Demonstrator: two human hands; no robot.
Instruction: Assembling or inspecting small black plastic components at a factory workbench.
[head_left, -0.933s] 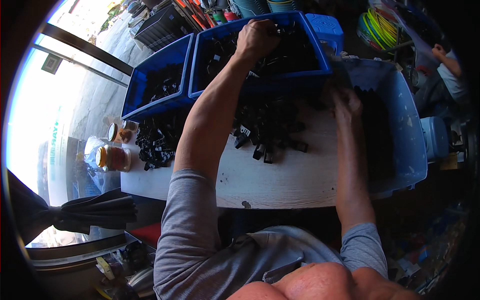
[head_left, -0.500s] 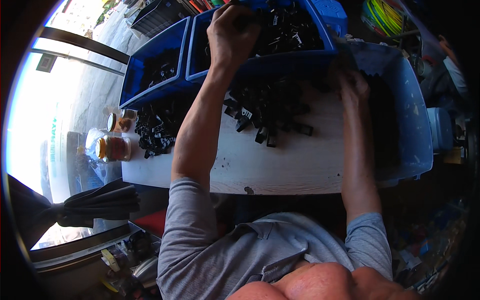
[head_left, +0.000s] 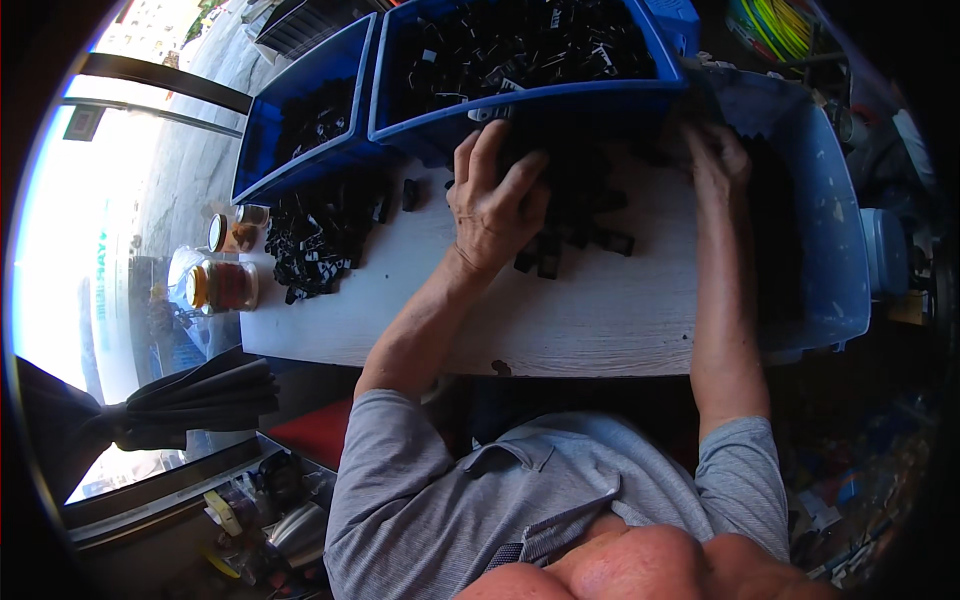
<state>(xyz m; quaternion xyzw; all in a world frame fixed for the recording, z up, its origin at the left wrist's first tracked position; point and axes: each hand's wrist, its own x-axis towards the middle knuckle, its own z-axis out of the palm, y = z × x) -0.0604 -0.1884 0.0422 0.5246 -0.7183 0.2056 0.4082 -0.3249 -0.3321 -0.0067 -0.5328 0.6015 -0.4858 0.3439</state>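
Observation:
My left hand [head_left: 498,200] reaches over a pile of small black plastic parts [head_left: 590,190] in the middle of the table. Its fingers are apart, with the fingertips close to the front wall of the large blue bin [head_left: 420,127]. Many more black parts [head_left: 530,45] fill that bin. At the table's right side, my right hand [head_left: 718,165] is curled in shadow beside the translucent bin [head_left: 835,230]. Whatever its fingers hold is too dark to make out. A second heap of black parts [head_left: 315,235] lies on the left of the table.
A smaller blue bin [head_left: 250,150] with black parts stands at the back left. Glass jars [head_left: 225,287] sit by the table's left edge, near the window. The white table [head_left: 400,335] has a chipped front edge. Yellow-green hose or cable [head_left: 770,30] hangs at the far right.
My left hand has come back toward me from inside the large blue bin to the middle pile, and its fingers have spread. The right hand stays nearly in place.

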